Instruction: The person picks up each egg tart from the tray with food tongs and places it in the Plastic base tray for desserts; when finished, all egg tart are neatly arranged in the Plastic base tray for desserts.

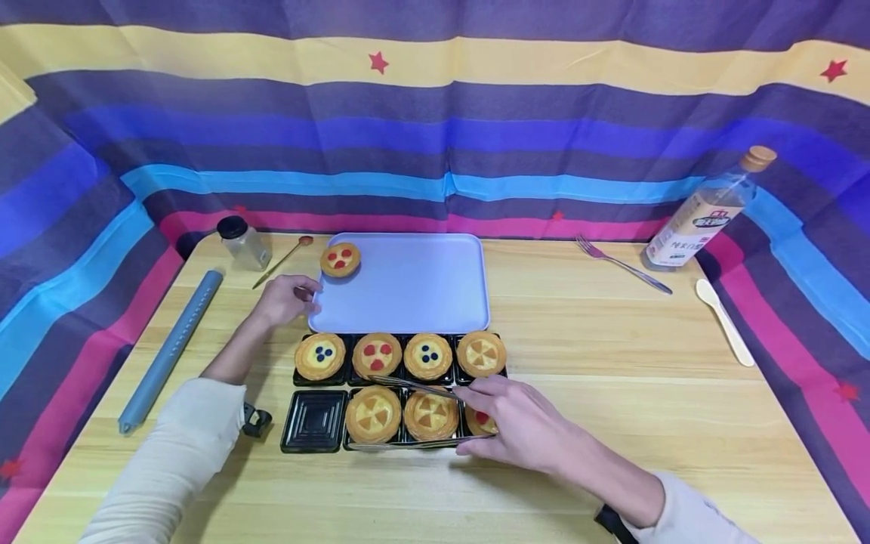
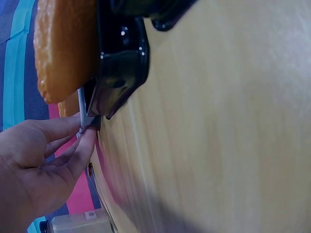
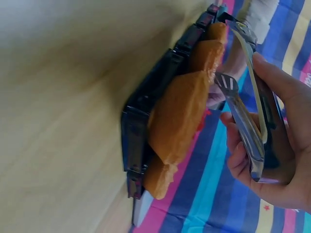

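My left hand (image 1: 282,300) pinches the left rim of a pale lavender tray (image 1: 414,287) between thumb and fingers. An egg tart with red berries (image 1: 340,260) sits at the tray's far left corner. My right hand (image 1: 519,423) holds metal tongs (image 3: 249,131) with their arms spread. In the head view the arms pass over and in front of the near row, their tips on either side of a tart with a triangle pattern (image 1: 372,414). Beside it is another such tart (image 1: 431,415); a red-berry tart (image 1: 479,421) is half hidden by my hand.
The far row of black plastic holders has a blueberry tart (image 1: 319,357) at its left. An empty black holder (image 1: 314,421) lies at the near left. Around are a rolling pin (image 1: 171,351), jar (image 1: 245,243), small spoon (image 1: 282,261), fork (image 1: 621,264), glass bottle (image 1: 700,219) and pale spoon (image 1: 724,322).
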Demonstrator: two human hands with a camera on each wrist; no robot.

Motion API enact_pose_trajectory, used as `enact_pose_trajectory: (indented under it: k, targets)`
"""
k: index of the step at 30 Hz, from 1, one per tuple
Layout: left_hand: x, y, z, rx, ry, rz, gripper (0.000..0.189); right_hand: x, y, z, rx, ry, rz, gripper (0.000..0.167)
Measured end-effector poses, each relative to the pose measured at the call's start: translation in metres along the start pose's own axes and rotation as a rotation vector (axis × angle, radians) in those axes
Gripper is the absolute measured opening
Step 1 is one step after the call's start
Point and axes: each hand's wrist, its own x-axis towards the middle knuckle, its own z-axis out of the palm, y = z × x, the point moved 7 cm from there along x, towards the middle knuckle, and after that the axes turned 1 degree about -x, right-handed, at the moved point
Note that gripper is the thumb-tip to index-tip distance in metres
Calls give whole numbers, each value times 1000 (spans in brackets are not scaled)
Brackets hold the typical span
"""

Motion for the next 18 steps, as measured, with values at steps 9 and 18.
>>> enact_pose_trajectory:
  k: [9, 18]
  targets:
    - [0, 1, -1, -3, -5, 6, 33, 34, 4, -20, 42, 70, -27, 64]
    - [0, 0, 0, -13, 1, 6, 33, 103, 38, -23, -33, 49, 94, 65]
